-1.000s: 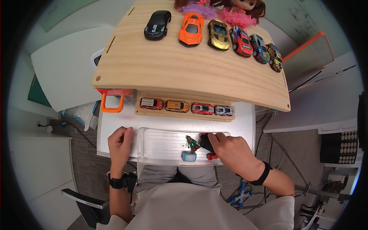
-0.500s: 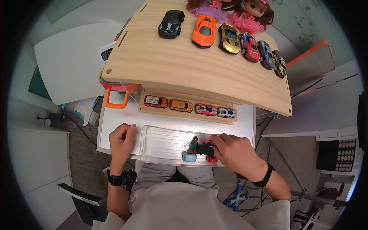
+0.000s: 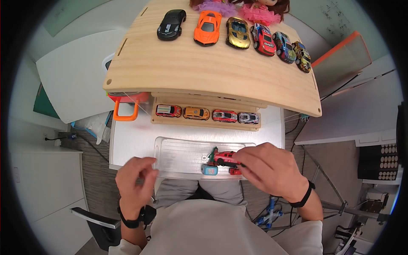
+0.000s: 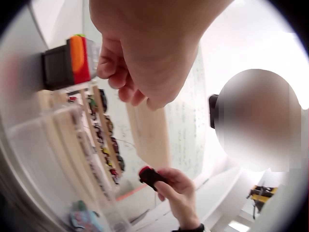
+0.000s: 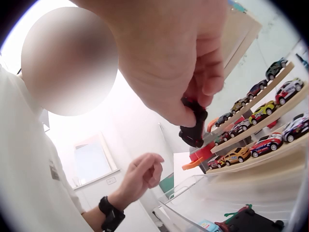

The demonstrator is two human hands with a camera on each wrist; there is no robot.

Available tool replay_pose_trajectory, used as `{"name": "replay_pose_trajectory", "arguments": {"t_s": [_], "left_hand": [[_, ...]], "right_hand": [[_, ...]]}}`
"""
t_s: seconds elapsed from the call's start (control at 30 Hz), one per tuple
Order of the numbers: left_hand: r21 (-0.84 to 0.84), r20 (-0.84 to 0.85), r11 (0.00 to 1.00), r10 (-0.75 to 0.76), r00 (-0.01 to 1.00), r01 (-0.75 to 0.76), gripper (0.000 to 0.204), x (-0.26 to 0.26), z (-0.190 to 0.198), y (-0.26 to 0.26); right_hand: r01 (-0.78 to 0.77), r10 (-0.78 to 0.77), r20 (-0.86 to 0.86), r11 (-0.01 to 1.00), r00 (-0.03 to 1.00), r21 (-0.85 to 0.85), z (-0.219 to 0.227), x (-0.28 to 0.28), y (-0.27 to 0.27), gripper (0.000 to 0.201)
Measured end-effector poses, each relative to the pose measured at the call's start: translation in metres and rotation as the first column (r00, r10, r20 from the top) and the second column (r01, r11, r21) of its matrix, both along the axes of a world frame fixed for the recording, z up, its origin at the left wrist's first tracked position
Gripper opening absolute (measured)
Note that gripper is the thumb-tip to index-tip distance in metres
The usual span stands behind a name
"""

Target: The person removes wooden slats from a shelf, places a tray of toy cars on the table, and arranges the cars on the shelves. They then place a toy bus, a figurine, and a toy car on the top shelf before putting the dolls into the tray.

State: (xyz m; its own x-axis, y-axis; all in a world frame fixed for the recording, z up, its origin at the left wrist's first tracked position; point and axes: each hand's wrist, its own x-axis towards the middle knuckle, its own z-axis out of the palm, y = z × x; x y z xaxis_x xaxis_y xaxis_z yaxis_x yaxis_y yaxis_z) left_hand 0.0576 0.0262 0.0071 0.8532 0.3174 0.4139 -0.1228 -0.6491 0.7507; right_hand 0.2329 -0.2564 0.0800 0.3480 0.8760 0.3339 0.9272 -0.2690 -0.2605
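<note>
Over the right part of the clear tray (image 3: 178,158), my right hand (image 3: 273,172) pinches a small red car (image 3: 225,158). Its black underside (image 4: 150,177) shows in the left wrist view; in the right wrist view the car (image 5: 194,124) hangs from the fingertips. Beneath it in the tray lie a green figure (image 3: 212,155), a blue block-like toy (image 3: 209,170), a smaller red toy (image 3: 234,171) and a black wheeled piece (image 5: 253,222). My left hand (image 3: 135,182) hangs by the tray's left end, fingers loosely bent, holding nothing.
Behind the tray, a wooden rack (image 3: 204,122) holds a row of toy cars. Above it, a wooden top board (image 3: 204,68) carries several more cars and two dolls (image 3: 260,13). An orange-handled box (image 3: 126,111) stands left of the rack.
The red car has come up in my right hand, its side now visible. My left hand has moved slightly down and its fingers have loosened. The head view has shifted a little.
</note>
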Motion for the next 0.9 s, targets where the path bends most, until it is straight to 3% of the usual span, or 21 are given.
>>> {"name": "replay_pose_trajectory", "arguments": {"t_s": [0.1,0.2,0.3,0.5,0.67,0.73,0.77,0.87,0.9], "left_hand": [[-0.104,-0.197,0.982,-0.177,0.964,0.158,0.049,0.002,0.039,-0.03],[-0.075,-0.215,0.955,-0.296,0.931,0.286,0.064,0.006,0.048,-0.052],[-0.029,-0.265,0.924,-0.375,0.888,0.381,0.069,-0.001,0.045,-0.059],[-0.079,-0.323,0.903,-0.424,0.846,0.423,0.072,-0.009,0.044,-0.075],[-0.052,-0.372,0.874,-0.466,0.803,0.483,0.071,-0.002,0.052,-0.078],[0.012,-0.343,0.88,-0.443,0.828,0.475,0.076,-0.002,0.058,-0.071],[0.016,-0.351,0.877,-0.445,0.823,0.481,0.076,-0.003,0.062,-0.065],[0.111,-0.188,0.956,-0.247,0.951,0.271,0.098,-0.019,0.067,-0.035],[0.082,-0.073,0.979,-0.182,0.981,0.188,0.102,-0.02,0.065,-0.027]], "right_hand": [[-0.215,0.197,0.237,0.975,0.951,0.055,0.0,-0.014,0.006,0.029],[-0.303,0.244,0.346,0.944,0.906,0.127,-0.007,-0.039,0.012,0.026],[-0.396,0.326,0.342,0.904,0.881,0.159,-0.016,-0.054,0.007,0.023],[-0.405,0.338,0.299,0.893,0.892,0.199,-0.033,-0.068,-0.005,0.024],[-0.365,0.302,0.239,0.883,0.923,0.295,-0.047,-0.071,-0.012,0.026],[-0.346,0.282,0.223,0.873,0.933,0.345,-0.049,-0.068,-0.019,0.029],[-0.274,0.214,0.196,0.89,0.957,0.364,-0.047,-0.062,-0.028,0.029],[-0.035,0.021,0.048,0.947,0.999,0.318,-0.049,-0.043,-0.063,0.029],[0.085,-0.083,-0.021,0.926,0.996,0.369,-0.055,-0.036,-0.068,0.031]]}}
